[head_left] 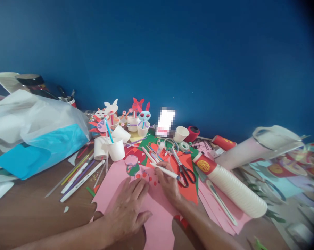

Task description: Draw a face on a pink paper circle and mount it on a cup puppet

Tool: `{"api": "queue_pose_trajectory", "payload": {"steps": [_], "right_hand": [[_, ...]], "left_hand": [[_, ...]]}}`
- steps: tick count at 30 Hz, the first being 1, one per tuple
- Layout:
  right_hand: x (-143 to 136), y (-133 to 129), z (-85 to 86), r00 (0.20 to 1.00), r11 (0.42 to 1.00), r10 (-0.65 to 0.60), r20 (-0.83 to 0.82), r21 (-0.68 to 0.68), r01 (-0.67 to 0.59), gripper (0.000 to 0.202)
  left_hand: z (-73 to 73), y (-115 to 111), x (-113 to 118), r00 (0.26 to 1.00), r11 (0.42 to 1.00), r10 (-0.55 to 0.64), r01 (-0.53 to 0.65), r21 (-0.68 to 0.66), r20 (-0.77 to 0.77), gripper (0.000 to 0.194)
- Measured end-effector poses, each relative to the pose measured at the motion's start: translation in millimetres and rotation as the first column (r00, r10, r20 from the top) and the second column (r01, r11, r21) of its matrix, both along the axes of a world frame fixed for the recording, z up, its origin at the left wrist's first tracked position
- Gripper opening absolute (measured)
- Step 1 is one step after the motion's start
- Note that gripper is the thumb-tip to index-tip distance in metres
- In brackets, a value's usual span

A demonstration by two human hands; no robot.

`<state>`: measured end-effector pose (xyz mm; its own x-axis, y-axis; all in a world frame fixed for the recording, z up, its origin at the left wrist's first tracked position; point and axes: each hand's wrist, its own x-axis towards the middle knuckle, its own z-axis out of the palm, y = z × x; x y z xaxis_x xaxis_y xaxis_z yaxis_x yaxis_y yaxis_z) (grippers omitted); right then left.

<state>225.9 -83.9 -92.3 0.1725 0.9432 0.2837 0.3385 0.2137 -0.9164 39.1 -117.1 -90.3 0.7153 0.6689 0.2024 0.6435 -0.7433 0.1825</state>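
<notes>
My left hand [129,210] lies flat, fingers spread, on a large pink paper sheet [157,222] with cut-out edges. Its fingertips touch the lower edge of a small round pink face cut-out [141,176]. To the right, my right hand [167,180] has its fingers closed round a white marker [167,172] with a blue end, its other end pointing up-left. Small red dots [155,183] lie on the sheet between the hands. Just above are another pink face piece [131,160] and a green round piece [133,170].
Black-handled scissors [184,173] lie right of my right hand. Stacked paper cups [232,187] lean at the right. White cups [115,149] and paper animal figures stand behind. Markers [82,181] and a plastic bag with blue sheets [47,146] are at the left.
</notes>
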Motion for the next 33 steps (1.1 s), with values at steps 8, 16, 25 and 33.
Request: {"api": "queue_pose_trajectory", "payload": {"steps": [8, 16, 25, 33], "right_hand": [[2.6, -10.9, 8.1, 0.861, 0.912, 0.225, 0.456, 0.213, -0.351, 0.022], [1.5, -7.9, 5.7, 0.657, 0.883, 0.07, 0.751, 0.26, -0.392, 0.024], [4.4, -6.5, 3.9, 0.616, 0.882, 0.076, 0.784, 0.236, -0.409, 0.024], [4.4, -4.1, 2.3, 0.734, 0.894, 0.09, 0.673, 0.271, -0.358, 0.022]], "left_hand": [[-7.4, 0.1, -1.0, 0.999, 0.999, -0.036, 0.035, 0.025, 0.033, 0.062], [-9.5, 0.8, -2.3, 0.999, 0.999, -0.034, 0.033, 0.033, 0.014, 0.062], [-0.7, 3.3, -2.4, 0.998, 1.0, -0.009, 0.008, 0.01, 0.059, 0.052], [8.9, 7.1, -0.9, 0.997, 0.999, -0.012, 0.014, -0.029, 0.072, 0.043]]}}
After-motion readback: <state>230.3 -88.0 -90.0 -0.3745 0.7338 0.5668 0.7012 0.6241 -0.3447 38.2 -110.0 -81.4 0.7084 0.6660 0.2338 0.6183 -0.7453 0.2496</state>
